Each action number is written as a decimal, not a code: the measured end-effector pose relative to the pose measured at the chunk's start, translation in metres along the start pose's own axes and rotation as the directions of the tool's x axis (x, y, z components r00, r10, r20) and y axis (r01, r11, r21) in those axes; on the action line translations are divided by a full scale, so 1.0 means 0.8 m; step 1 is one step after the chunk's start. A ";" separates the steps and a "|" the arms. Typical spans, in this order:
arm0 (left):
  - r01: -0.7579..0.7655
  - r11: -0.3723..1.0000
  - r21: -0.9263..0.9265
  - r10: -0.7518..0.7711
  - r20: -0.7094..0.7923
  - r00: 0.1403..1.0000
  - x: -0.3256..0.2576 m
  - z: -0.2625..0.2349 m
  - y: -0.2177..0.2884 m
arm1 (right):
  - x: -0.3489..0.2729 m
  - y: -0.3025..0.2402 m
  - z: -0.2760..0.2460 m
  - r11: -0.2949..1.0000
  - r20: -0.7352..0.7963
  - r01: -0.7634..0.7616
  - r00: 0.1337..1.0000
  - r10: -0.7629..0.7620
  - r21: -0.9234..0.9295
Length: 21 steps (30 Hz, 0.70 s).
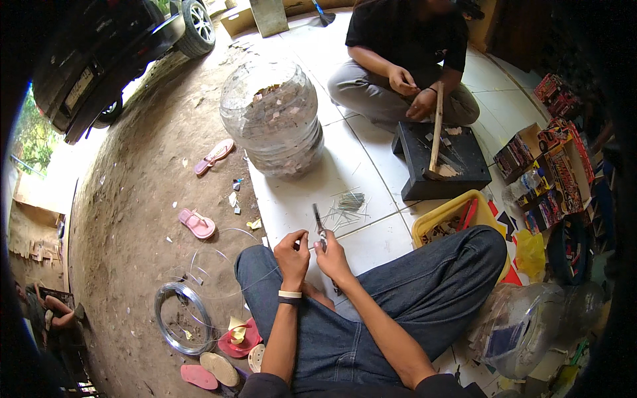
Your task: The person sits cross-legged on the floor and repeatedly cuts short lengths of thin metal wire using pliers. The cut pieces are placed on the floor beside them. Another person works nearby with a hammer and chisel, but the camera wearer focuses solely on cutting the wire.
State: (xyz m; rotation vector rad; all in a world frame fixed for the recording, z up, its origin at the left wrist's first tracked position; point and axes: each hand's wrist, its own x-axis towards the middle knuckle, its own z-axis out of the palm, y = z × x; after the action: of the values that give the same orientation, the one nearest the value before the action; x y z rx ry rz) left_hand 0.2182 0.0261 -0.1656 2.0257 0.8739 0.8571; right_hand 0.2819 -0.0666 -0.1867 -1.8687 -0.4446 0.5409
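My left hand (292,257) is closed in a pinch above my crossed legs. A thin wire (260,281) arcs from beside the coil toward it and seems to end in its fingers. Close by on the right, my right hand (334,260) is wrapped round dark-jawed pliers (316,215), their tips pointing away from me. Beyond the pliers, a heap of short cut wire pieces (352,202) is scattered on the white tiles. The silvery wire coil (163,317) lies on the dirt to my left.
A large clear plastic container (269,119) with scraps stands ahead. Across from me a person (405,66) sits at a black low stool (441,182) bearing a wooden stick. On the right are a yellow basket (419,227) and colourful boxes (567,169). Pink sandals (198,224) lie left.
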 end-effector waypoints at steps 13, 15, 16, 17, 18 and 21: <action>0.027 0.999 -0.025 -0.030 -0.137 0.990 0.001 -0.004 -0.001 | -0.003 0.000 0.011 0.996 -0.002 0.023 1.000 -0.023 0.084; 0.009 1.000 -0.021 -0.012 -0.132 0.991 0.001 -0.004 0.000 | -0.002 -0.003 0.005 0.998 0.029 -0.014 1.000 0.012 0.064; -0.006 1.000 -0.026 0.003 -0.129 0.992 0.002 -0.004 0.001 | -0.004 -0.005 0.003 0.997 0.096 -0.045 0.995 0.040 0.055; -0.004 0.999 -0.035 0.000 -0.123 0.992 0.002 -0.003 0.001 | -0.005 -0.007 0.003 0.997 0.134 -0.022 0.991 0.012 0.069; 0.014 0.999 -0.049 -0.019 -0.108 0.994 0.002 -0.004 0.001 | -0.007 -0.010 0.003 0.996 0.172 0.002 0.985 -0.016 0.085; 0.028 0.997 -0.066 -0.037 -0.139 0.990 0.002 -0.007 0.000 | -0.011 -0.014 0.003 0.997 0.258 -0.001 0.966 -0.020 0.081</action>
State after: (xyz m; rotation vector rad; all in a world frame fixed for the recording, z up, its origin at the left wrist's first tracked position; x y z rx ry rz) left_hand 0.2149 0.0296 -0.1623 1.9093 0.9425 1.0067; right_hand 0.2733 -0.0659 -0.1759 -1.7240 -0.5941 0.7901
